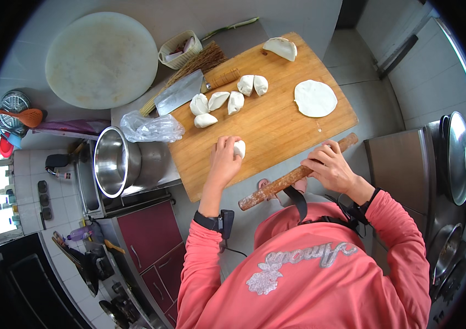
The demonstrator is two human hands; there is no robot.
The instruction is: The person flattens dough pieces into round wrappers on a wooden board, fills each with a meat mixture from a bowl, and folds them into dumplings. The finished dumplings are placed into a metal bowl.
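My left hand (pixel 225 159) has its fingers closed around a white lump of dough (pixel 239 149) near the front edge of a wooden board (pixel 265 135). In my right hand (pixel 333 166) is a wooden rolling pin (pixel 274 188) with flour on it, held in the air in front of the board. Several cut dough pieces (pixel 218 100) lie loosely grouped toward the board's back left. A flat, round dough wrapper (pixel 315 98) rests at the right side. Behind it sits a folded, half-moon piece of dough (pixel 281 48).
A cleaver (pixel 181 92) with a wooden handle lies at the board's back-left edge, near a straw brush (pixel 200 61). Left of the board are a clear plastic bag (pixel 150 126) and a steel bowl (pixel 111 162). A round white slab (pixel 102 61) leans against the wall beside a small basket (pixel 180 49).
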